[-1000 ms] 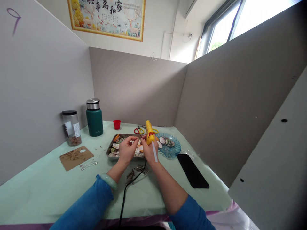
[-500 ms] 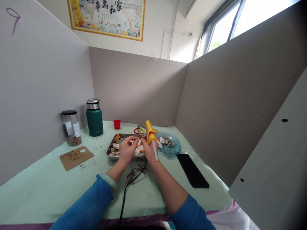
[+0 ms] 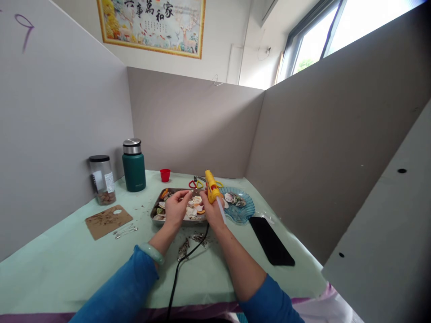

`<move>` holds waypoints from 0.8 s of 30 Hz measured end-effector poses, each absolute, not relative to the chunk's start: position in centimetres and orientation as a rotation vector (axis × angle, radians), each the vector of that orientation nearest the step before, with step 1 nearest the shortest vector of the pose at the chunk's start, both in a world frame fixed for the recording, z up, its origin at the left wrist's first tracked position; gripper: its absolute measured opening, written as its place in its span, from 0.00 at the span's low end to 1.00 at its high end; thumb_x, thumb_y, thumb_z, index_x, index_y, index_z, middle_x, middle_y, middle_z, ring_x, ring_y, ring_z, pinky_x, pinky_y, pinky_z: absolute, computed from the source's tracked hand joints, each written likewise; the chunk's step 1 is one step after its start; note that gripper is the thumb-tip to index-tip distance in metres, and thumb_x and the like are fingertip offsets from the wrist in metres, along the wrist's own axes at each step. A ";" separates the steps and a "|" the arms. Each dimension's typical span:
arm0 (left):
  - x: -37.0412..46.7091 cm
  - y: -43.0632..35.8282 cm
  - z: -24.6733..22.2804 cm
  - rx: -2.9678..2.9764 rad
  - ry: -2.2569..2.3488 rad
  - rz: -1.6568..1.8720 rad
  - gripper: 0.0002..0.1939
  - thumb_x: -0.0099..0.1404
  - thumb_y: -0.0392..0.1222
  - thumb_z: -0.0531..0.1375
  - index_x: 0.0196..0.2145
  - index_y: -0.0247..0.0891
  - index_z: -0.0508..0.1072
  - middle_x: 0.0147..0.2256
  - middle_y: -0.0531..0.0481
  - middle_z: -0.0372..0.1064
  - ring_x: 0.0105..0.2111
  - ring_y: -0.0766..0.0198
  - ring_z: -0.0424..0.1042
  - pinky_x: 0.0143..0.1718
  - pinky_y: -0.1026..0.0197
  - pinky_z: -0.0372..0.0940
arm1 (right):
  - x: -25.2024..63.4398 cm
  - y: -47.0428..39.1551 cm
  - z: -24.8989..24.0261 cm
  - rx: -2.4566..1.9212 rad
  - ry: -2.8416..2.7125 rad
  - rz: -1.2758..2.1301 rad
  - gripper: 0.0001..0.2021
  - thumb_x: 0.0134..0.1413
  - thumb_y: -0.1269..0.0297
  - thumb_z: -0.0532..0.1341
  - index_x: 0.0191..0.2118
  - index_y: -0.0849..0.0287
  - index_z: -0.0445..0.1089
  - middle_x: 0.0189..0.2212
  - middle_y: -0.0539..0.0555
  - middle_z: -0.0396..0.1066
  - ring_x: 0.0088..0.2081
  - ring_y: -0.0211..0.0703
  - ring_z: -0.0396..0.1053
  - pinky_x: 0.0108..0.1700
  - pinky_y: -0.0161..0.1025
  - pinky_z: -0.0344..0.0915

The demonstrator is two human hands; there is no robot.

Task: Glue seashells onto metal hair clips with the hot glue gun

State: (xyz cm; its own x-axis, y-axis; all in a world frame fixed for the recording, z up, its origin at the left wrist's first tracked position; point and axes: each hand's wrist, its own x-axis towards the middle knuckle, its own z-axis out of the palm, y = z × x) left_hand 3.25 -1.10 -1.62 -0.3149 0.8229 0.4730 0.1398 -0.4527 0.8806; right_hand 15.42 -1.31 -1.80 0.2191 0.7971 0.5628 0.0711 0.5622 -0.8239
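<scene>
Yellow glue gun [image 3: 213,186] tilted, nozzle away; mixed shells [image 3: 192,211] in metal tray [image 3: 188,223].

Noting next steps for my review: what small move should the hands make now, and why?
Probably tip the yellow glue gun in the right hand toward the left hand: its fingers look pinched over the metal tray, while the nozzle points away. Whatever they pinch is too small to identify.

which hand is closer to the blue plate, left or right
Right. The right hand, with the glue gun, is just left of the blue plate; the left hand is farther left, over the tray.
</scene>
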 end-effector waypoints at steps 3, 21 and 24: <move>2.8 -0.8 -1.6 1.436 1.271 1.844 0.17 0.52 0.51 0.62 0.33 0.34 0.78 0.25 0.48 0.75 0.24 0.64 0.70 0.26 0.64 0.64 | 15.6 -1.8 -1.3 -0.817 -1.247 0.806 0.20 0.49 0.49 0.60 0.42 0.60 0.66 0.24 0.49 0.70 0.18 0.35 0.63 0.20 0.33 0.64; 0.0 0.5 -1.6 1.364 1.490 1.938 0.14 0.55 0.48 0.60 0.34 0.37 0.79 0.33 0.46 0.77 0.35 0.57 0.74 0.39 0.58 0.66 | 16.1 -2.7 -1.1 -0.773 -1.623 1.145 0.18 0.51 0.47 0.59 0.32 0.60 0.69 0.20 0.50 0.71 0.13 0.31 0.58 0.14 0.30 0.54; -0.1 0.5 -1.4 1.367 1.486 1.951 0.14 0.55 0.48 0.60 0.34 0.38 0.79 0.32 0.46 0.77 0.34 0.58 0.74 0.39 0.59 0.66 | 16.1 -2.9 -0.9 -0.825 -1.667 1.111 0.19 0.50 0.47 0.59 0.32 0.60 0.70 0.19 0.49 0.70 0.12 0.30 0.57 0.14 0.30 0.54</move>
